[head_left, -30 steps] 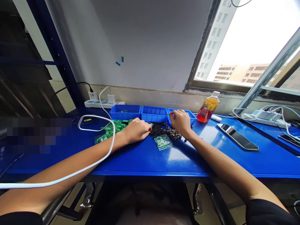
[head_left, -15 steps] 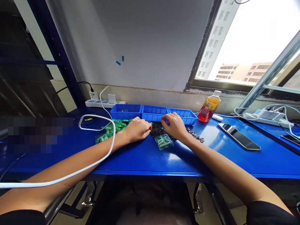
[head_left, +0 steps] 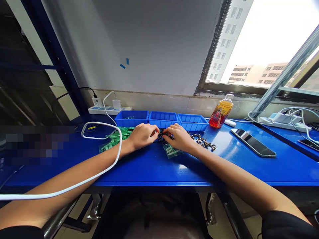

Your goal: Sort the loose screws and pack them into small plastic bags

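Observation:
My left hand (head_left: 144,136) is closed in a pinch, thumb against forefinger, over the left side of a pile of small black screw-like pieces (head_left: 161,136). My right hand (head_left: 179,136) faces it from the other side, fingertips drawn together at the same pile. Whatever either pinch holds is too small to make out. Just below my right hand lies a small clear bag (head_left: 171,152) with pale green pieces inside. Green plastic packets (head_left: 108,143) are heaped beside my left wrist. To the right of my right hand, metallic screws (head_left: 206,144) are scattered.
Behind the hands stand blue bins, left (head_left: 132,122), middle (head_left: 163,123) and right (head_left: 193,126). A drink bottle (head_left: 221,112) and a phone (head_left: 253,142) are at right. A white cable (head_left: 119,151) loops across my left forearm. Power strips (head_left: 93,110) sit at the back.
My right hand has moved left and in toward the black pile, closer to my left hand. My left hand has turned slightly, its pinch now showing. The view has shifted slightly.

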Demonstrator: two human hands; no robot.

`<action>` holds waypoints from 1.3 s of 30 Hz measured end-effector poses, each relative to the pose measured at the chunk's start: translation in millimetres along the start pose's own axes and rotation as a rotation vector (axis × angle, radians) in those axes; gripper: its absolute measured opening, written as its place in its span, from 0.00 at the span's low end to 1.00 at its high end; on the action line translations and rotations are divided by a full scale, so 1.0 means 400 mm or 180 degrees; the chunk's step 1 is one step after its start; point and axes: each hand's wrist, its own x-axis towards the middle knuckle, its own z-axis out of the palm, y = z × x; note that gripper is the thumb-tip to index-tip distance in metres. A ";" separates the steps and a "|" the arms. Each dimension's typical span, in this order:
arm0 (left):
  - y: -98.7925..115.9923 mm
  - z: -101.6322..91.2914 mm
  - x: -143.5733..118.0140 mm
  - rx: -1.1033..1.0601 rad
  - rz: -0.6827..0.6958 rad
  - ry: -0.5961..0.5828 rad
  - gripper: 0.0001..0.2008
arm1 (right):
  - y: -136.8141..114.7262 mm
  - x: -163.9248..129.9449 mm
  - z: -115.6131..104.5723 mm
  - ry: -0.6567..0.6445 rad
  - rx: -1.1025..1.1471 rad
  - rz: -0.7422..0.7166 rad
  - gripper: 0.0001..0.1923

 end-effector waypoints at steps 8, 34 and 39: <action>0.002 -0.003 0.000 -0.0204 -0.0021 0.0039 0.11 | -0.004 0.000 -0.003 -0.0052 0.0001 -0.0040 0.05; -0.004 0.003 0.001 -0.1472 -0.0220 0.0086 0.12 | -0.005 -0.001 -0.002 0.0417 0.0367 0.0074 0.03; 0.000 0.001 0.002 -0.1522 -0.0258 0.0057 0.13 | -0.001 -0.001 0.000 0.0425 0.0378 0.0062 0.02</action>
